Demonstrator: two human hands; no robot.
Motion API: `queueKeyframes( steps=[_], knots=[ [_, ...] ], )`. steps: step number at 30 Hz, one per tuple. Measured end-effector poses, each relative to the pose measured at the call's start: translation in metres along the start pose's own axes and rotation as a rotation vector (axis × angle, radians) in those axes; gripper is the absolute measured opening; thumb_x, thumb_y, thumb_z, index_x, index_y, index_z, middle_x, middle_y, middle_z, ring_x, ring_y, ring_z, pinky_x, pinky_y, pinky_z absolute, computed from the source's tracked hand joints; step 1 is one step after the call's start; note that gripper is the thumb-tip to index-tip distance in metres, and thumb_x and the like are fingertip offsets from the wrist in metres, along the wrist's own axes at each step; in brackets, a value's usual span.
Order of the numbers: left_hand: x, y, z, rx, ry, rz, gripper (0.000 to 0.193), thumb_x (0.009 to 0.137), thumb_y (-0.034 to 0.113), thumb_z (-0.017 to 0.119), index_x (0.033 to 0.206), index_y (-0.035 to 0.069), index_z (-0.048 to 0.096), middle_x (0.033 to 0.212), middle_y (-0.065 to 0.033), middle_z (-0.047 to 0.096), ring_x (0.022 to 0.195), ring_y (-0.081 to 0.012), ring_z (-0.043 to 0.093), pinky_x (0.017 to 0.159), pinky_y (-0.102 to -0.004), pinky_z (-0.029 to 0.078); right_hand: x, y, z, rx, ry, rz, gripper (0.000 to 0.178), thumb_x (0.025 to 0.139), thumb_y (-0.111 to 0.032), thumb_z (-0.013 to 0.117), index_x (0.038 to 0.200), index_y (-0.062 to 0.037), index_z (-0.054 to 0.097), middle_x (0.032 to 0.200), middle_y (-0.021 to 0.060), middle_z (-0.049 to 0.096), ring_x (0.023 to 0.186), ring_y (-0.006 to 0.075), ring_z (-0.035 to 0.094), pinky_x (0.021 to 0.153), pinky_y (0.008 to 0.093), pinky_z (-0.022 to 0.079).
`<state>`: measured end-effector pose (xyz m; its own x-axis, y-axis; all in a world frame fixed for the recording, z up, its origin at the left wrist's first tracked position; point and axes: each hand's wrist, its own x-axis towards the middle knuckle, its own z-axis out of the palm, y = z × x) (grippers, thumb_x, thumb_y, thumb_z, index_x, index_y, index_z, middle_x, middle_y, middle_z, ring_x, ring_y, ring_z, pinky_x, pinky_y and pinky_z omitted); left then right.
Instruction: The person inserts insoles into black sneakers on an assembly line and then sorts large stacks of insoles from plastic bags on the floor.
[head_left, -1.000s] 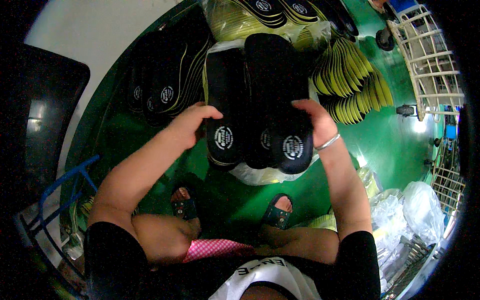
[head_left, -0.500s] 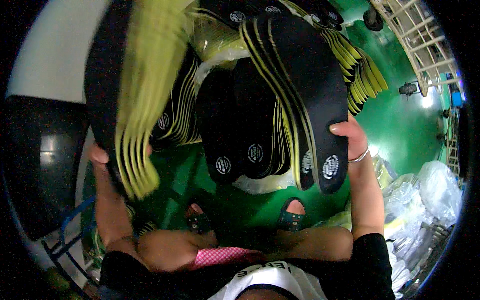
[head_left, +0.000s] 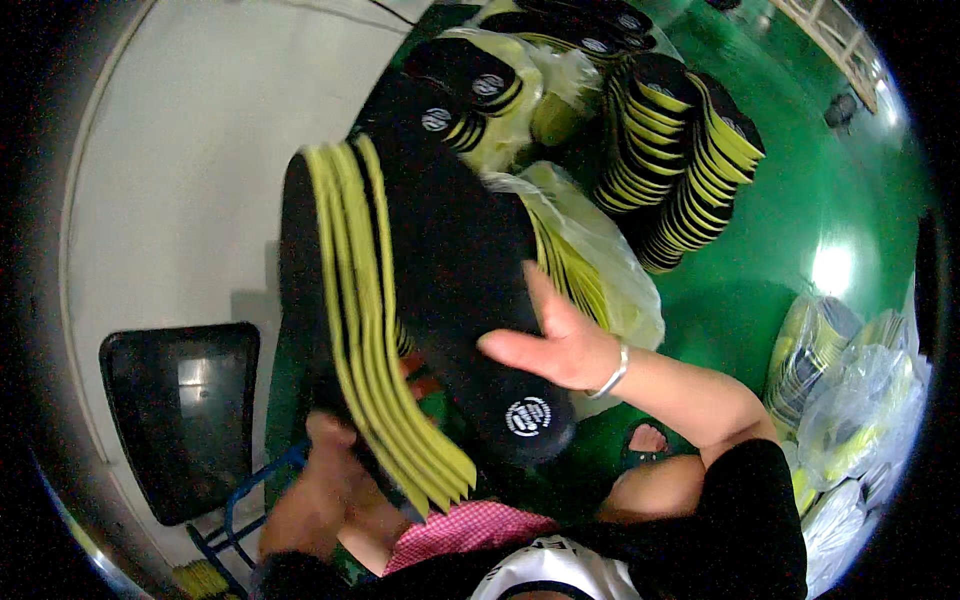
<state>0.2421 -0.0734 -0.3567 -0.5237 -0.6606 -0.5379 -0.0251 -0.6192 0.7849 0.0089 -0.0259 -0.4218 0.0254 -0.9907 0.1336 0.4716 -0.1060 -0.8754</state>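
A stack of black shoe insoles with yellow-green undersides [head_left: 390,400] stands tilted on its side in front of me, its layered edges fanned at the near end. At its near left side, my left hand [head_left: 330,450] is closed on it, with most of its fingers hidden behind. My right hand [head_left: 565,345] grips the right edge of other black insoles [head_left: 470,290] just beside that stack. Its thumb lies across the black face, its index finger points up along the edge, and the remaining fingers are hidden. A round white print marks the near heel.
Behind my right hand lies a clear plastic bag [head_left: 630,290] with more insoles. Two tall insole stacks [head_left: 690,150] stand farther right, and bagged insoles [head_left: 480,90] lie at the back. A black chair back [head_left: 180,410] is at left; plastic-wrapped bundles [head_left: 850,390] are at right.
My view has turned. Both hands, each with insoles, have come closer together; the right hand has moved left, and the left hand's stack now overlaps the black insoles at the right hand.
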Motion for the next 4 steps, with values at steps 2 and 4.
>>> queueKeyframes(
  steps=[2,4],
  knots=[
    [-0.013,-0.022,0.003,-0.265,-0.059,0.044,0.060,0.071,0.042,0.045,0.123,0.017,0.033,0.122,-0.0086,0.038,0.106,-0.0296,0.041,0.081,-0.0584,0.036,-0.001,0.017,-0.001,-0.343,0.016,-0.142,0.077,0.072,-0.012,0.062,0.128,0.0026,0.010,0.125,0.0180,0.032,0.115,0.0249,0.033,0.097,0.0309,0.025],
    [-0.019,-0.047,-0.009,-0.532,-0.054,0.081,0.063,0.069,0.024,0.050,0.128,0.016,0.029,0.127,-0.0113,0.034,0.112,-0.0313,0.038,0.084,-0.0580,0.035,-0.005,0.017,0.006,-0.286,-0.051,-0.166,0.083,0.071,-0.009,0.062,0.129,0.0006,0.004,0.124,0.0203,0.030,0.116,0.0251,0.032,0.096,0.0305,0.025]
  ],
)
